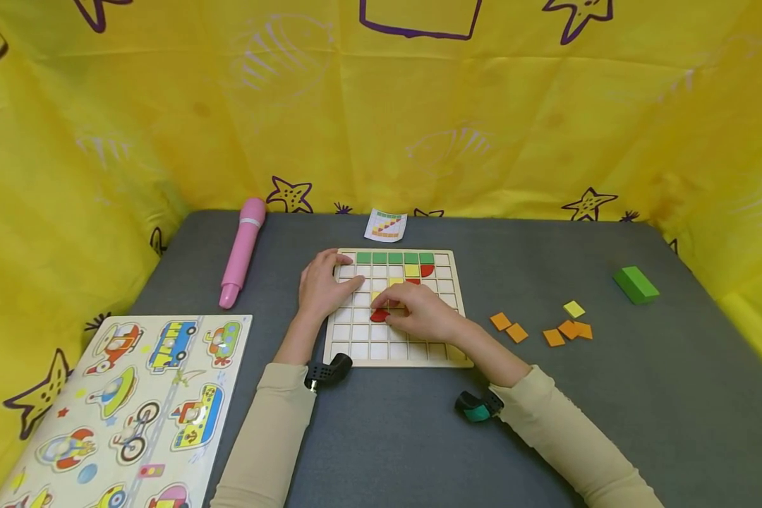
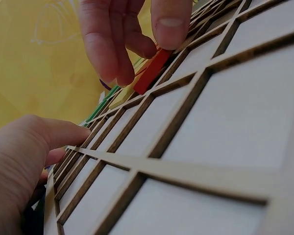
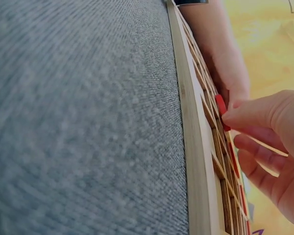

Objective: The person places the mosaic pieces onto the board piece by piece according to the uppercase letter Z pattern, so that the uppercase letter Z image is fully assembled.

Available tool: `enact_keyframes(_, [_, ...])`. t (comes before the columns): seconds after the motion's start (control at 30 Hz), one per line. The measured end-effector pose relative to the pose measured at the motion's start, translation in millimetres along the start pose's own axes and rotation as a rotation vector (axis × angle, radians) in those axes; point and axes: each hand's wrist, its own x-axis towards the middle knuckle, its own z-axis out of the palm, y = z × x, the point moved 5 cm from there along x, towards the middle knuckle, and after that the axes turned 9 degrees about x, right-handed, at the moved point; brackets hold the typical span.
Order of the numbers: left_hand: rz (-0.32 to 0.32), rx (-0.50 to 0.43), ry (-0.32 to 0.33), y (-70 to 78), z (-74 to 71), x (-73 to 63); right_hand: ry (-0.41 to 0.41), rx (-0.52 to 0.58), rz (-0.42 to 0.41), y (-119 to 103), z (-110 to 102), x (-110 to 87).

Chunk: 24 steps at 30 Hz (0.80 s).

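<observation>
A wooden grid board [image 1: 360, 331] with white squares lies on the grey table. My left hand [image 1: 322, 286] rests on its upper left side, thumb and a fingertip over the edge squares. Over the middle of the grid, my right hand [image 1: 419, 310] pinches a small red rounded tile [image 1: 379, 317]; in the right wrist view the thumb presses on that red tile [image 3: 222, 110]. Green tiles [image 1: 379, 259] fill much of the top row. Below them a yellow tile [image 1: 411, 270] sits beside a red rounded tile [image 1: 427, 270], with more yellow and red partly hidden by my right hand.
Loose orange tiles [image 1: 516, 332] and a yellow tile [image 1: 573, 309] lie right of the board, with a green block [image 1: 636, 284] farther out. Behind it is a pattern card [image 1: 386, 225]. A pink microphone-shaped toy [image 1: 243, 254] and a vehicle puzzle board [image 1: 165, 395] are at left.
</observation>
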Motion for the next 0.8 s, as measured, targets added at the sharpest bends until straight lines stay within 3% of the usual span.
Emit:
enact_keyframes(0.57, [-0.004, -0.016, 0.007, -0.5, -0.1, 0.9, 0.030, 0.001, -0.029, -1, 1, 5.7])
enact_keyframes(0.8, [-0.009, -0.010, 0.003, -0.6, 0.3, 0.4, 0.089, 0.021, 0.053, 3, -6, -4.6])
